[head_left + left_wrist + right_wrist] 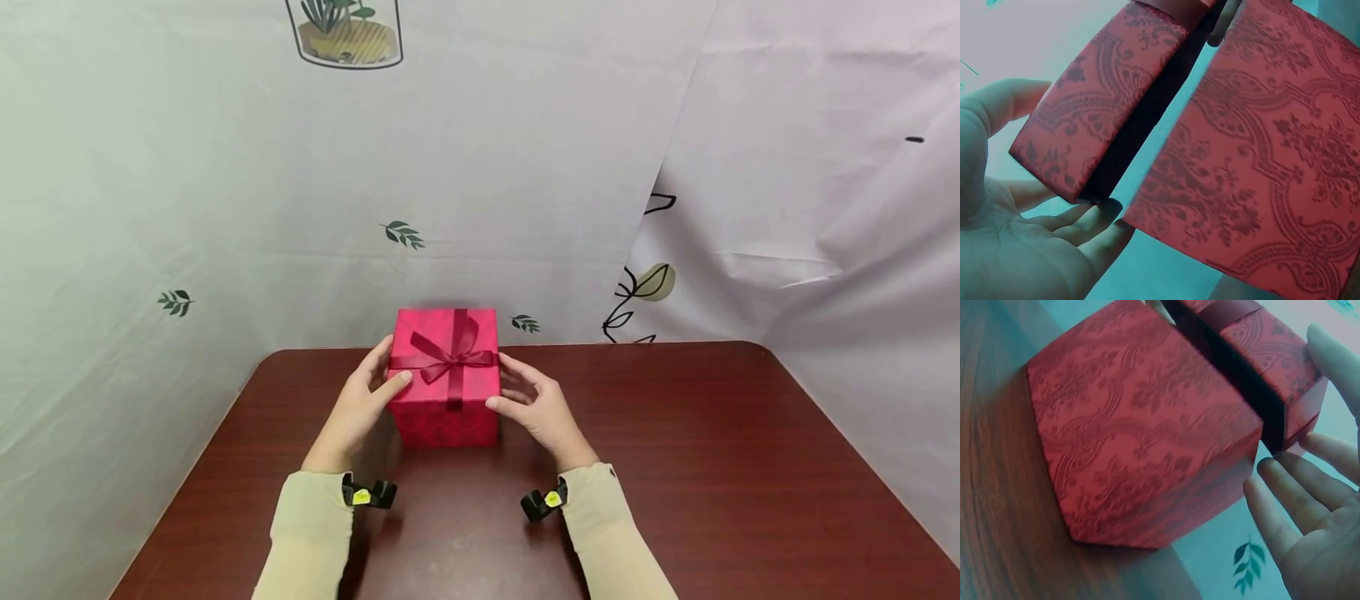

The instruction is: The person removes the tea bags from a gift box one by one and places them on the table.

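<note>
A red patterned gift box (448,427) stands on the table, and its lid (420,326), tied with a dark red ribbon bow (450,360), is raised a little above it. In both wrist views a gap shows between the lid (1094,112) and the box body (1135,437). My left hand (356,415) holds the lid's left side, thumb on the near top edge. Opposite it, my right hand (549,414) grips the lid's right side with thumb and fingers. What lies inside the box is hidden.
The dark reddish-brown table (697,467) spreads out on both sides of the box. Close behind its back edge hangs a pale cloth (525,167) with leaf prints. A black strap device sits on each wrist over light sleeves.
</note>
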